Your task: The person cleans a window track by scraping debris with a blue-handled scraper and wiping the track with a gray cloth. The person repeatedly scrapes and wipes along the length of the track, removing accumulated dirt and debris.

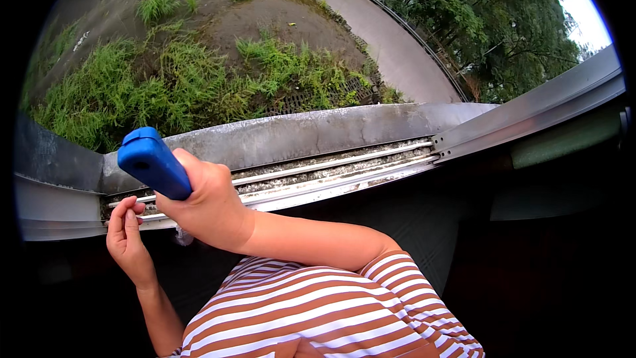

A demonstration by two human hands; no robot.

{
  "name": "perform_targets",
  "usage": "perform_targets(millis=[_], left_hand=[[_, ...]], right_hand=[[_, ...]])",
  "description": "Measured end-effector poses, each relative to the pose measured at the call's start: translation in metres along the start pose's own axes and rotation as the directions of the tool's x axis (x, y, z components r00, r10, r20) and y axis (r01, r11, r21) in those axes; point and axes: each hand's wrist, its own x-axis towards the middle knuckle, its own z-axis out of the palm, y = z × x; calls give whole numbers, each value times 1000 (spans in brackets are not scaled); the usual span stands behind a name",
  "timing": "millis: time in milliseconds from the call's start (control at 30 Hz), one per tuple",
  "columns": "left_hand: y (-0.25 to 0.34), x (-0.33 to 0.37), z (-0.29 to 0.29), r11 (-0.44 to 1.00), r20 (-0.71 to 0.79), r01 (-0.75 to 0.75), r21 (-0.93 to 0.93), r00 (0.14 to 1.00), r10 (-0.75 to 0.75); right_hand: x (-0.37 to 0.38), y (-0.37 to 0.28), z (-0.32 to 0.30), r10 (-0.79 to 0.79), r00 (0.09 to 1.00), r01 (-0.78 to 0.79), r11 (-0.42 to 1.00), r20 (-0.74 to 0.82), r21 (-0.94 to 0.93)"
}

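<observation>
blue handle [151, 161]: chunky, rounded edges, solid blue, seam near top end, rest hidden in fist | pos: tilted, above left part of window track [331, 164] | right hand [213, 204]: wrapped round handle | left hand [127, 242]: fingers curled, thumb near fingertips, can't tell if holding anything

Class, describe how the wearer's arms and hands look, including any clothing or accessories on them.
The left hand and right hand wear no gloves; neither wrist shows a watch or bracelet. The right sleeve is short, with brown and white stripes, leaving the forearm uncovered.
</observation>
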Motion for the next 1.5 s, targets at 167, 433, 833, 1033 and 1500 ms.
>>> perform_targets(millis=[167,433,833,1033,1500], left_hand=[[6,-5,37,995,102,49,-86,994,-40],[42,1,91,904,301,-412,113,881,364],[73,-20,167,780,498,-614,-121,642,583],[74,-29,186,774,491,-631,-54,658,571],[71,-32,187,737,383,-672,-74,663,643]], right_hand=[[1,-15,-61,131,985,-134,991,-109,-21],[2,-28,-149,323,914,-319,946,-247,57],[4,-36,-233,322,913,-325,945,-253,28],[6,-43,-298,269,899,-319,943,-346,-95],[-4,-34,-280,257,890,-247,966,-376,75]])
